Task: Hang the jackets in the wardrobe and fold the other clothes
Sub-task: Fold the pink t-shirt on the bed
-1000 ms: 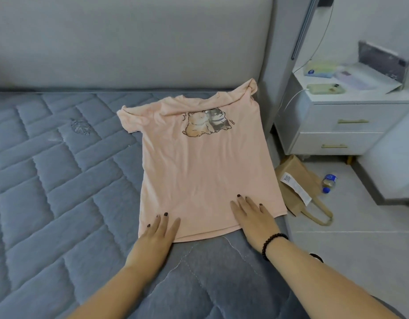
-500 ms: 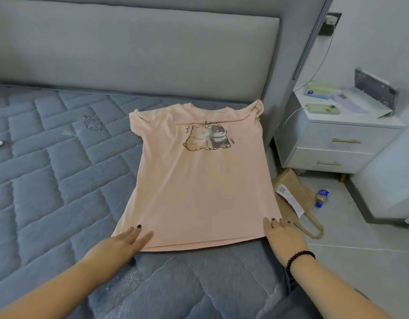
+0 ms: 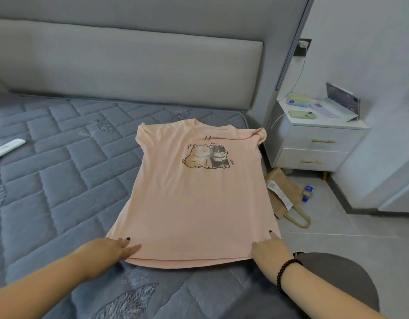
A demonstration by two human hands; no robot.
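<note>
Both of my forearms reach forward from the lower edge of the view, bare to the wrist. My left hand (image 3: 109, 248) lies palm down, fingers straight and close together, pointing forward and to the right; the nails are dark. My right hand (image 3: 269, 249) also lies palm down, forefinger stretched forward, thumb angled inward to the left. A string of dark beads circles my right wrist. The two hands sit well apart, roughly level with one another.

We see a peach-pink cotton T-shirt (image 3: 194, 203) with a cartoon print of two dogs — spread flat, print up, unfolded — its collar toward the headboard, hem nearest us.
</note>
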